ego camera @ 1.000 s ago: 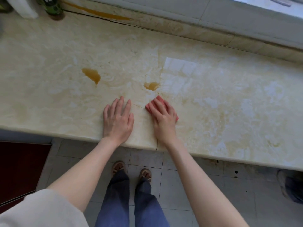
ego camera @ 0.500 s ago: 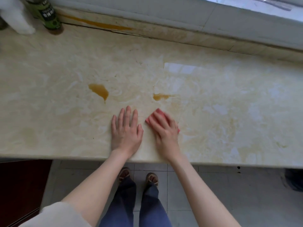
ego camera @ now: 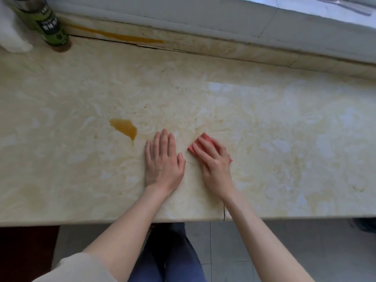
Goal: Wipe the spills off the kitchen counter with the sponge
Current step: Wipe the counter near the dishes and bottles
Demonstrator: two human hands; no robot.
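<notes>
Green-labelled bottle (ego camera: pixel 45 23), white cloth (ego camera: pixel 11 35)

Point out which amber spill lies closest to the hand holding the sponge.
The teardrop puddle on the open counter, just left of the flat left hand; the other, a long streak, runs along the back edge.

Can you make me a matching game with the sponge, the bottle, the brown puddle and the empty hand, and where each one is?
Things:
1. sponge
2. bottle
3. brown puddle
4. left hand

Places:
A. far left corner of the counter, by the wall
B. flat on the counter, palm down, holding nothing
C. under the right hand
D. on the counter, just left of the left hand's fingers

Pairs: 1-C, 2-A, 3-D, 4-B
</notes>
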